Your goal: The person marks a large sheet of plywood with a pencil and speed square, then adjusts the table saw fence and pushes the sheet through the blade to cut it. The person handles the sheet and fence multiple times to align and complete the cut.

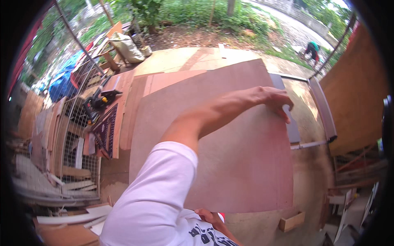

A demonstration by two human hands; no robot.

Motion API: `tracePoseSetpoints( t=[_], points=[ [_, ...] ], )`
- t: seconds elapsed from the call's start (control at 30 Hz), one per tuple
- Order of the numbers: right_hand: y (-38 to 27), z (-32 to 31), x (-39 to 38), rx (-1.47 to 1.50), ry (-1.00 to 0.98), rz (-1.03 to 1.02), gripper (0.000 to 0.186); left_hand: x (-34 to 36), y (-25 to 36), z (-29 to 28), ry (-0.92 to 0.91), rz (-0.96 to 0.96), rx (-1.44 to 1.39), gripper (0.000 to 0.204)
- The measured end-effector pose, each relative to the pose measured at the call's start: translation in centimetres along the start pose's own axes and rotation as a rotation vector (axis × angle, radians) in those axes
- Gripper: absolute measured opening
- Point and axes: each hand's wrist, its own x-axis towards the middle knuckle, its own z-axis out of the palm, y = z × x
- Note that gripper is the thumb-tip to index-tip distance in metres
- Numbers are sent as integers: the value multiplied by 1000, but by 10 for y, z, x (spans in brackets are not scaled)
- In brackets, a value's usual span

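My left arm in a white sleeve reaches across a large reddish-brown wooden sheet point(230, 160). My left hand point(277, 102) is at the sheet's right edge, fingers curled over it; a small pale patch between the fingers is hard to make out. My right hand point(207, 215) is low at the near edge, fingers curled against the sheet, partly hidden by my body and sleeve. Beneath and beside the sheet lie lighter wooden boards point(162, 80) and a grey panel point(293, 131). To the left, a power tool point(94, 106) and a dark perforated square point(107, 127) rest on boards.
A wire rack point(82, 180) of offcuts stands left. Loose white boards point(69, 219) lie lower left. A small wooden box point(291, 221) sits on the floor. A plywood panel point(353, 90) stands right. A sack point(127, 47) is behind. A person point(312, 53) bends in the distance.
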Motion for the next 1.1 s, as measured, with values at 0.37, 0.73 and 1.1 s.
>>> tracePoseSetpoints(
  t=[0.37,0.73,1.1],
  points=[
    [17,75,33,-43,182,-348,19,-171,96,43,323,-72,140,62],
    [53,73,44,397,-13,-43,42,-601,212,141,269,-1875,463,87],
    [46,-9,105,571,46,-5,35,-632,254,215,378,-1991,325,105]
  ],
)
